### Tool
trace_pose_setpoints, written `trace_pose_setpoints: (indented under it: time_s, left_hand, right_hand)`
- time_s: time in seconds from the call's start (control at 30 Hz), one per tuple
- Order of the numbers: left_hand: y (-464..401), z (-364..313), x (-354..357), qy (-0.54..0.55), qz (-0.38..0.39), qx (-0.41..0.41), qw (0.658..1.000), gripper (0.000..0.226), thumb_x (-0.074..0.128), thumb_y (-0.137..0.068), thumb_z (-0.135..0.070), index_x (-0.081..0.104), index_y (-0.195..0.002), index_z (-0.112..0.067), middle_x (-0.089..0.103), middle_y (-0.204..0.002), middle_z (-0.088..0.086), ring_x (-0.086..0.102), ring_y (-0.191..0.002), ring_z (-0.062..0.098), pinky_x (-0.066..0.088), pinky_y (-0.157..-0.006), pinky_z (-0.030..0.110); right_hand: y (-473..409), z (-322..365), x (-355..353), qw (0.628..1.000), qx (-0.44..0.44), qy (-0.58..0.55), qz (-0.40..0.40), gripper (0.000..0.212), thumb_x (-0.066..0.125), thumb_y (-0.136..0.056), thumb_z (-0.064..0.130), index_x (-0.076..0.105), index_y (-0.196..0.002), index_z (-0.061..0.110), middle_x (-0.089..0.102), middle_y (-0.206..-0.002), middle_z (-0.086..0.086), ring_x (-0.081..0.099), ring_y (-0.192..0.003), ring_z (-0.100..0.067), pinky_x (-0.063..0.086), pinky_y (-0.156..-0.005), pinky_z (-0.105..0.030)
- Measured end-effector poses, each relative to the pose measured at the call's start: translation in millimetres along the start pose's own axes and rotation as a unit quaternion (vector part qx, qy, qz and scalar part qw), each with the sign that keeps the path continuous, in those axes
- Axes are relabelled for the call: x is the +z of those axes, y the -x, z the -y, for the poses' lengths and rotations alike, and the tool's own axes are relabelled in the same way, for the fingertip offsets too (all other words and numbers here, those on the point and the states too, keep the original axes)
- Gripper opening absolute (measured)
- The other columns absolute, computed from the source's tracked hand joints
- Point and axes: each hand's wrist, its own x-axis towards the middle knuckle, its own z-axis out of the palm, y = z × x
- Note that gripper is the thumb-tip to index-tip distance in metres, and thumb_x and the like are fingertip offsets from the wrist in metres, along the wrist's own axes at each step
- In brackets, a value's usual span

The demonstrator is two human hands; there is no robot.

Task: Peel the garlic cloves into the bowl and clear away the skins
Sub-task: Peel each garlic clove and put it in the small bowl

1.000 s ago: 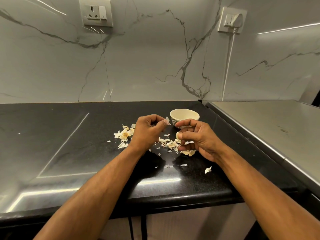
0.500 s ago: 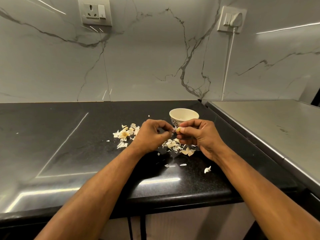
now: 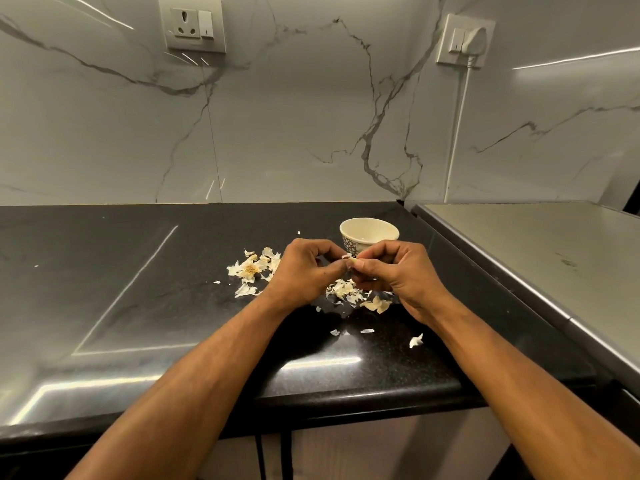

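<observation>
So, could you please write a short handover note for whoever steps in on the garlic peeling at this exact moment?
Hands: the right hand pinches a garlic clove at its fingertips; the left hand pinches at the skin on the clove's tip.
Things: the bowl stands upright on the black counter just behind the hands; its contents cannot be made out. Loose skins lie under the hands, and more skins with a root base lie left of them.
Done: plenty already peeled, judging by the skins.
Left: finish this clove, drop it in the bowl, clear away all skins.
</observation>
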Motion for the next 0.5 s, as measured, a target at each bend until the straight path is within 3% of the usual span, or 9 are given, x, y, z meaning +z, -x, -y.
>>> trace_pose_setpoints:
  time_s: [0.13, 0.27, 0.5]
  left_hand:
    - [2.2, -3.8, -0.4, 0.072, 0.002, -0.035, 0.997, 0.004, 0.070, -0.087, -0.009, 0.073, -0.083, -0.009, 0.063, -0.060, 0.003, 0.046, -0.041, 0.006, 0.039, -0.041, 0.017]
    - [3.1, -5.6, -1.0, 0.127, 0.005, -0.057, 0.990, 0.004, 0.071, -0.085, -0.007, 0.072, -0.084, -0.003, 0.062, -0.069, 0.019, 0.045, -0.042, 0.009, 0.039, -0.040, 0.016]
    - [2.2, -5.7, 2.0, 0.149, -0.010, -0.066, 0.987, 0.007, 0.069, -0.085, -0.004, 0.070, -0.079, -0.006, 0.060, -0.064, 0.012, 0.042, -0.043, 0.010, 0.037, -0.039, 0.017]
  right_hand:
    - [0.3, -0.5, -0.7, 1.000, -0.003, -0.012, 0.003, 0.007, 0.072, -0.079, -0.003, 0.069, -0.086, -0.002, 0.073, -0.074, -0.016, 0.071, -0.063, -0.020, 0.060, -0.061, -0.029]
    - [1.0, 0.4, -1.6, 0.999, 0.000, -0.030, 0.017, 0.016, 0.073, -0.071, 0.006, 0.071, -0.085, 0.001, 0.073, -0.074, -0.016, 0.071, -0.062, -0.020, 0.062, -0.063, -0.031]
    - [-0.5, -1.2, -2.6, 0.998, 0.009, -0.048, 0.039, 0.023, 0.070, -0.072, 0.009, 0.070, -0.093, 0.002, 0.073, -0.076, -0.016, 0.070, -0.062, -0.020, 0.062, -0.064, -0.032]
